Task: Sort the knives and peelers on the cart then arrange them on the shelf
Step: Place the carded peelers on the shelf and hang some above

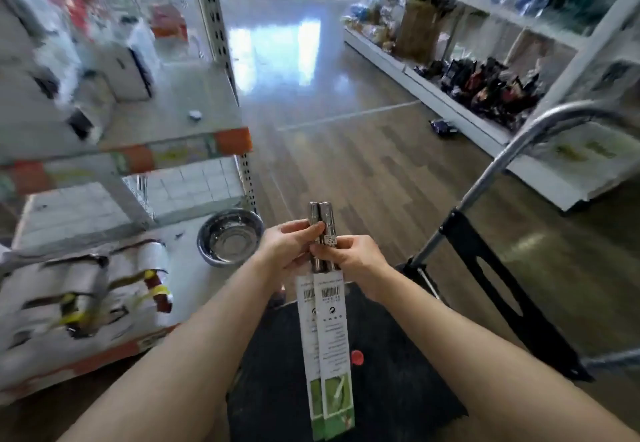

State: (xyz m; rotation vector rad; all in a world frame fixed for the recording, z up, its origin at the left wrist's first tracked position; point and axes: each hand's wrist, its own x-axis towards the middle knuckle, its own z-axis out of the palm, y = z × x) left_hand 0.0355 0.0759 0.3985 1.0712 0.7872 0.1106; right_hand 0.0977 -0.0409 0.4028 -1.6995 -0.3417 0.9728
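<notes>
Two packaged knives (327, 344) with steel handles and white-and-green card sleeves are held side by side, handles up, over the black cart deck (388, 389). My left hand (289, 246) grips the handles from the left. My right hand (349, 254) grips them from the right. A small red round object (356, 357) lies on the cart deck. The shelf (166, 105) stands to the left, with white boxed goods at its far left.
The cart's metal handle (512, 150) rises at the right. A steel bowl (230, 235) and packaged items (86, 299) lie on the lower shelf at the left. Another shelving unit (467, 95) with goods lines the right of the aisle. A dark packet (441, 126) lies on the floor.
</notes>
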